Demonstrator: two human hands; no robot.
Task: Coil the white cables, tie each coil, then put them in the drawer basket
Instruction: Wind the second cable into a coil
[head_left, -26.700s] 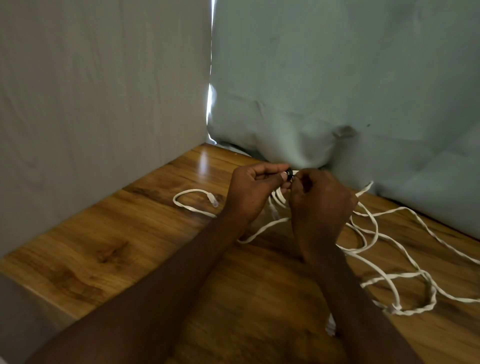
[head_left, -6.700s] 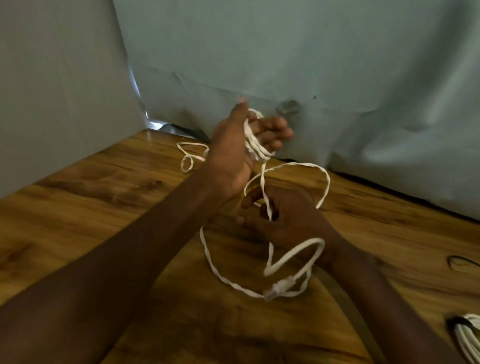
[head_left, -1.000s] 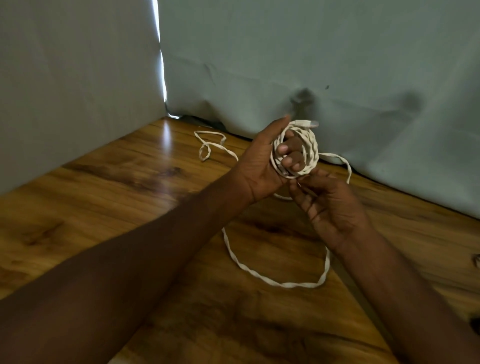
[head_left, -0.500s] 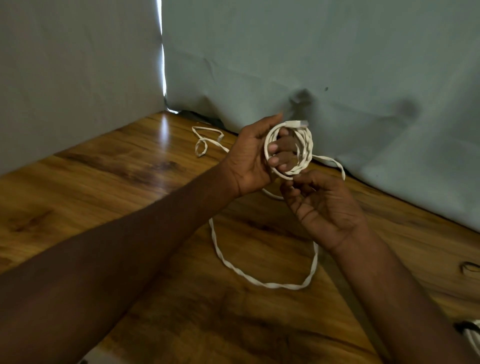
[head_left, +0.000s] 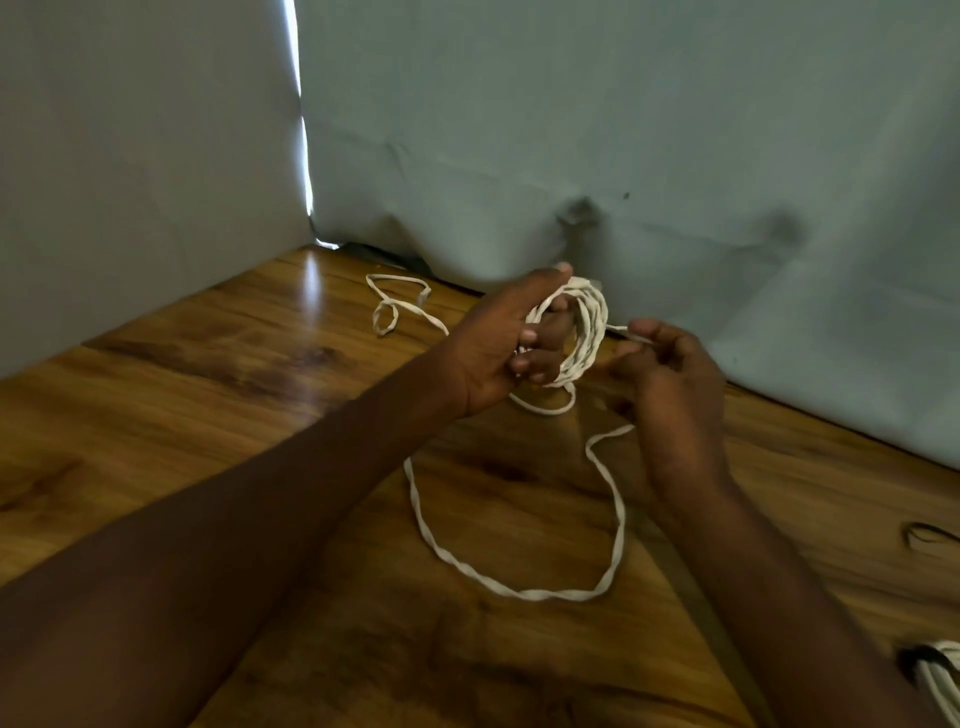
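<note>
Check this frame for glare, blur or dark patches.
Head view: dim overall; bright slit at the wall corner throws glare on the table; right hand motion-blurred; coil on the left hand soft but readable.

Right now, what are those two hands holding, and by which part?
Both hold one white cable. The left hand has its fingers through the wound coil. The right hand pinches the loose strand beside the coil.
</note>
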